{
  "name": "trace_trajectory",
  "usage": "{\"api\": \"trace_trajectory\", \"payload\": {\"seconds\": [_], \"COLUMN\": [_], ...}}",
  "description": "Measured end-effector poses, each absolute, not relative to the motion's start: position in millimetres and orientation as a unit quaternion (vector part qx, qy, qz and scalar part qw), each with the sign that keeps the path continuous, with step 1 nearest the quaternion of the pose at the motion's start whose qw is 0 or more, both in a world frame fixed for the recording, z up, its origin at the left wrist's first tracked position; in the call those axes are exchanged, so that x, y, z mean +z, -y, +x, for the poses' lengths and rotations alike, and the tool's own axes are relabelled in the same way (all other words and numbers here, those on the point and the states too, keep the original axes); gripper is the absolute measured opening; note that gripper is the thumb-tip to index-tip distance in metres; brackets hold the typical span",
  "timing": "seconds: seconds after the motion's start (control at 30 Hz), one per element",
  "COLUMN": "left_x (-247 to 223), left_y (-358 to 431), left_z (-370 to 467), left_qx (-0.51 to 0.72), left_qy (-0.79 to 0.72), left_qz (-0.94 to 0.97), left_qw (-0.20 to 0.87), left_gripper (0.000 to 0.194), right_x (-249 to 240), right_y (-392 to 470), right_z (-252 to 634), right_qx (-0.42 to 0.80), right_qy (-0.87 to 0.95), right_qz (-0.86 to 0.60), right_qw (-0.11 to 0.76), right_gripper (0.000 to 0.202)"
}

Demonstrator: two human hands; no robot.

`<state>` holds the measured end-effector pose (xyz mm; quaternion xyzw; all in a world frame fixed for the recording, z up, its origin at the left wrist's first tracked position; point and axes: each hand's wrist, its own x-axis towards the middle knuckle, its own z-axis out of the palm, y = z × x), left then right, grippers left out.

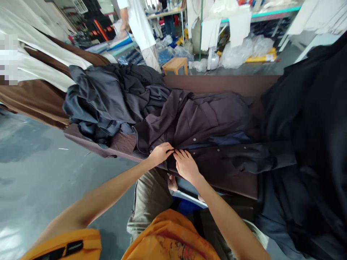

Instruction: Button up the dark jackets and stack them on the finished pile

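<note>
Pinched a charcoal, snap-buttoned cloth jacket (211, 112), spread on a long brown bench (222, 82), at its 8 o'clock edge with the left hand (162, 153), touched it with the outstretched right hand (187, 166) (grip indeterminable), and probably risked puckering through uneven tugging.

A wooden stool (175, 65) stands near a person (140, 27) in a long white top. Clear plastic bags (235, 55) lie beside a yellow sack (262, 57) below a teal-edged table (276, 14) draped with white cloths (240, 30). Brown fabric (35, 99) hangs at left.
</note>
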<state>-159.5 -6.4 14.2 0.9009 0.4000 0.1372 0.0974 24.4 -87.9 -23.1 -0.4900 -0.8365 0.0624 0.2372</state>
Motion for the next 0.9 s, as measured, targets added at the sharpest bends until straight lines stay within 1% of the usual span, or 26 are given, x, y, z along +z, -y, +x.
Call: {"api": "trace_trajectory", "payload": {"seconds": [0.13, 0.47, 0.73, 0.8, 0.9], "left_x": [3, 12, 9, 10, 10], "left_y": [13, 38, 56, 57, 59], "left_z": [-161, -155, -148, -146, -142], "left_qx": [0.113, 0.021, -0.013, -0.019, -0.033], "left_qy": [-0.387, -0.39, -0.419, -0.426, -0.425], "left_qz": [0.912, 0.92, 0.907, 0.903, 0.903], "left_qw": [0.072, -0.016, -0.046, -0.049, -0.046], "left_gripper": [0.017, 0.029, 0.04, 0.04, 0.031], "right_x": [-23, -23, -20, -19, -20], "right_y": [88, 88, 88, 87, 85], "right_z": [24, 23, 23, 22, 18], "right_qx": [0.058, 0.064, 0.069, 0.067, 0.086], "right_qy": [0.837, 0.831, 0.822, 0.82, 0.829], "right_qz": [-0.488, -0.496, -0.504, -0.501, -0.47], "right_qw": [0.239, 0.244, 0.256, 0.269, 0.291], "right_gripper": [0.04, 0.038, 0.036, 0.039, 0.049]}}
